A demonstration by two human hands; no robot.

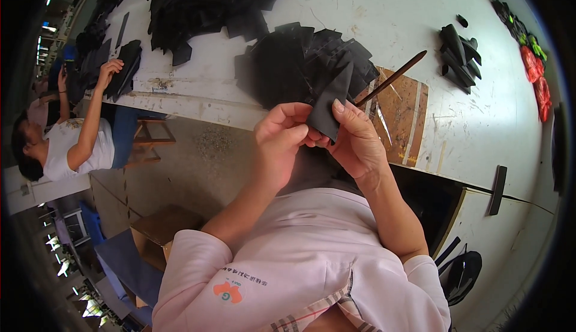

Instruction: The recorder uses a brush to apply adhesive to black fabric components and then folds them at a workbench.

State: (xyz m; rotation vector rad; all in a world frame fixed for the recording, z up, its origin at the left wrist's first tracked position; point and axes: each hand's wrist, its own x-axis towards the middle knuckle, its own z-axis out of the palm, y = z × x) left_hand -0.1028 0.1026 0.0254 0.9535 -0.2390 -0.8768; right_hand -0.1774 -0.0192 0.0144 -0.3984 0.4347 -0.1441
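In front of my chest, both hands grip one folded piece of black fabric (331,105). My left hand (277,146) pinches its lower left edge between thumb and fingers. On the other side my right hand (360,143) presses its thumb on the fabric, with the fingers curled behind. A dark brown pointed stick (393,78) slants up and right from beside my right hand; whether the hand holds it I cannot tell. Just beyond the fabric, a fanned pile of black cut pieces (282,62) lies on the white table (198,83).
Under the stick lies a worn brown board (408,113) with a thin blade-like strip. A larger black heap (204,8) spreads at the back, and folded black pieces (459,59) sit to the right. Another person (78,137) handles black pieces at the left. Red bags (534,74) lie far right.
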